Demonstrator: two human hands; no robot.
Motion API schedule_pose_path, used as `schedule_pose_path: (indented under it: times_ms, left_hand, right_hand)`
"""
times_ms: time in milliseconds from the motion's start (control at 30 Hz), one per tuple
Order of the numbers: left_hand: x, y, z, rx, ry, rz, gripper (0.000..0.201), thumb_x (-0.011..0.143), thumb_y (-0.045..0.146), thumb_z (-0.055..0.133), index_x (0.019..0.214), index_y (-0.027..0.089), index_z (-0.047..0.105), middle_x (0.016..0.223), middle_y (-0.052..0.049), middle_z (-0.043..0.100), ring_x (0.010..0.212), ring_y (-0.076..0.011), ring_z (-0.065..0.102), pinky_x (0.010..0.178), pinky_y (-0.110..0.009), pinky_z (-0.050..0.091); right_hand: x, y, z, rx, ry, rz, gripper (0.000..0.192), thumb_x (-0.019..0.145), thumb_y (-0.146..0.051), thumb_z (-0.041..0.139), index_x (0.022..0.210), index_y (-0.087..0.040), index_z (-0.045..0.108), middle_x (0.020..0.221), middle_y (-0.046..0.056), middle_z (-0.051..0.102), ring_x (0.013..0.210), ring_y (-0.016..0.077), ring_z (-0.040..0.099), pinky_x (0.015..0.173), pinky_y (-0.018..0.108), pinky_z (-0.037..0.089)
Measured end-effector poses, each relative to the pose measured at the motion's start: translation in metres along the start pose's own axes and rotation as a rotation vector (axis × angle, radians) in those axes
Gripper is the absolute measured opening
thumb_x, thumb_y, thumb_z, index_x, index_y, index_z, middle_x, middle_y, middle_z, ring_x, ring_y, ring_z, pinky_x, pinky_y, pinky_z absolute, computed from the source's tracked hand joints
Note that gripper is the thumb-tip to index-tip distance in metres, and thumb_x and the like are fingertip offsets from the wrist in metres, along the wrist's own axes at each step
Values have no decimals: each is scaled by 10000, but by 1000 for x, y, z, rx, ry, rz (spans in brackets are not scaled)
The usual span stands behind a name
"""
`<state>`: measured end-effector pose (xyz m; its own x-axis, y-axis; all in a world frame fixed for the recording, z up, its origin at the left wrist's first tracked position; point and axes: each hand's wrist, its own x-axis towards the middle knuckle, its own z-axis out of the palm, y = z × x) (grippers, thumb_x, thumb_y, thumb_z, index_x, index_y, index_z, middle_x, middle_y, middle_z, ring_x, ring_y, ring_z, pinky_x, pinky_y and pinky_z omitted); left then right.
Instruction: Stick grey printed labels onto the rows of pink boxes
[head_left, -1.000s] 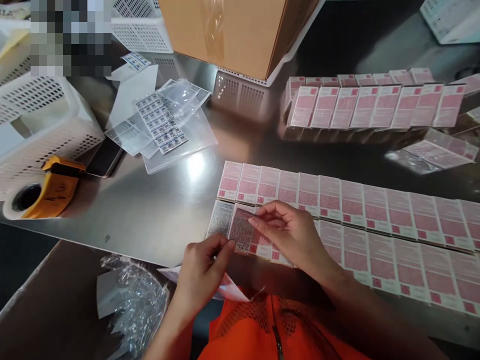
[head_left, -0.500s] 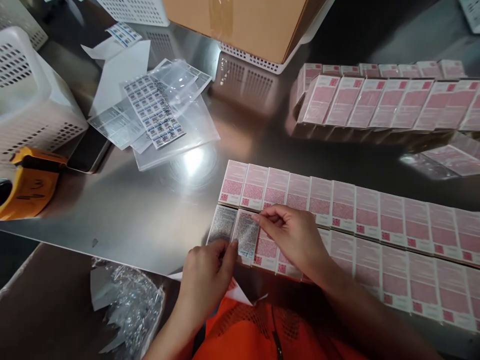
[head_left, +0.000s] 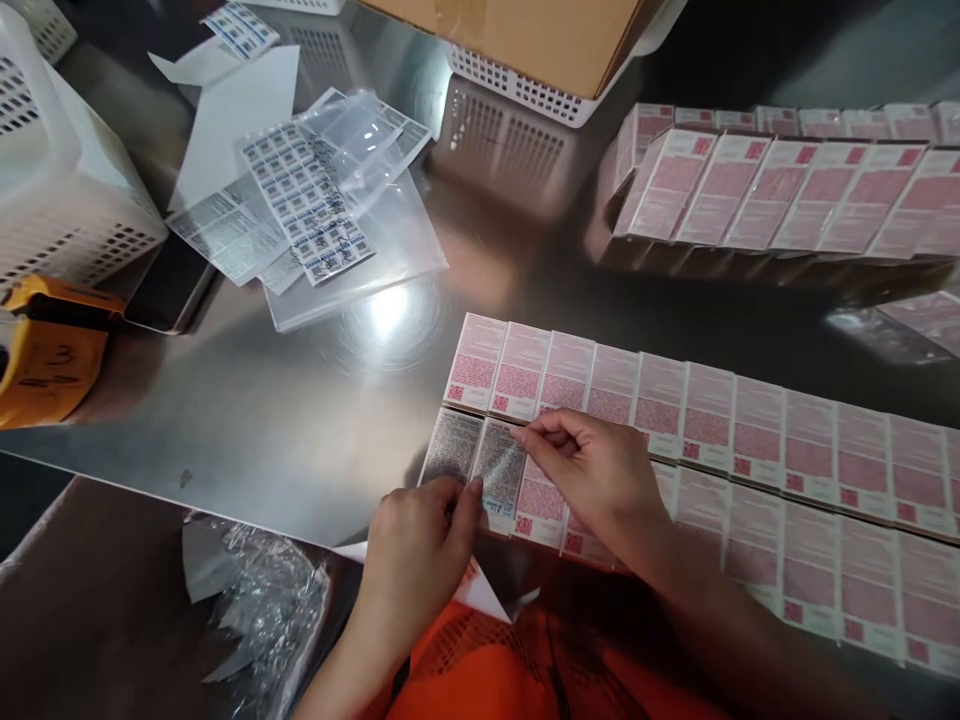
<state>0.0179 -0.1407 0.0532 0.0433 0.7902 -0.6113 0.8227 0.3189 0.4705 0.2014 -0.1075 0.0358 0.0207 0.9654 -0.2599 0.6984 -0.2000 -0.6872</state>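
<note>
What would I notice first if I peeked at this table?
Rows of pink boxes lying side by side across the shiny metal table. At their near-left end, the left hand and right hand press a grey label onto one box. Sheets of small stickers lie at the far left.

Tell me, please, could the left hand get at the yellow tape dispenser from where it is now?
Probably yes: the left hand sits at the table edge, and only bare steel lies between it and the dispenser.
</note>
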Motion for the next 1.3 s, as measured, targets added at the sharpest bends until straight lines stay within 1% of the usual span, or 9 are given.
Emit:
schedule_pose_path:
  times_ms: [533,800,833,900,1000,1067,1133,1233,1300]
  left_hand:
    - [3,-1,2,7,-15,-25,469,916,498,397,645,229,668,586,-48,649,572,-192,589,562,-281,275]
    - [4,1,0,32,-1,-31,455,914,478,410,613,222,636,556,-39,621,560,-181,561,562,-278,263]
    - [4,1,0,30,0,-34,451,912,476,414,613,222,637,553,-38,616,563,-181,562,563,-277,263]
    - [4,2,0,25,3,-38,446,906,476,424,606,221,635,543,-35,607,558,-179,556,560,-275,262]
    - [4,3,0,25,20,-44,434,897,474,436,613,220,644,554,-35,613,556,-175,548,564,-274,265]
    - [5,4,0,39,33,-48,430,892,478,443,612,218,642,562,-34,620,562,-173,548,570,-273,266]
    - [5,5,-1,63,39,-52,440,886,496,453,593,216,623,552,-29,611,562,-170,541,571,-273,261]
    - [5,7,0,121,53,-51,456,883,515,462,564,214,586,527,-24,584,557,-170,523,572,-275,252]
    - [5,8,0,173,73,-33,461,890,515,450,568,214,584,535,-34,588,567,-180,524,575,-278,252]
  right_hand:
    - [1,0,2,-16,6,-6,193,851,-410,653,745,-255,692,643,-67,708,587,126,657,546,237,410]
    - [-1,2,4,-14,34,-18,186,847,-401,658,735,-253,670,648,-59,702,602,133,655,558,244,415]
    - [-2,3,4,-7,36,-19,172,846,-394,658,754,-249,661,648,-55,695,603,135,652,563,246,418]
    - [-2,4,4,7,62,-12,147,832,-376,672,881,-243,632,656,-51,673,601,142,640,567,251,423]
    - [-1,5,3,4,116,-12,339,806,-340,693,1077,-238,517,677,-61,625,595,146,621,564,250,418]
    - [-1,6,4,-31,125,-37,339,827,-349,664,1089,-243,478,679,-64,605,588,148,611,564,251,408]
    - [-2,5,5,-88,140,-68,339,850,-422,632,1088,-244,471,691,-53,612,585,157,606,563,260,395]
    - [-4,4,6,-171,165,-99,424,858,-521,597,1139,-234,462,731,-25,641,592,176,611,549,268,372]
    - [-6,3,7,-202,162,-108,434,873,-515,573,1175,-228,452,739,-13,652,602,184,621,533,265,353]
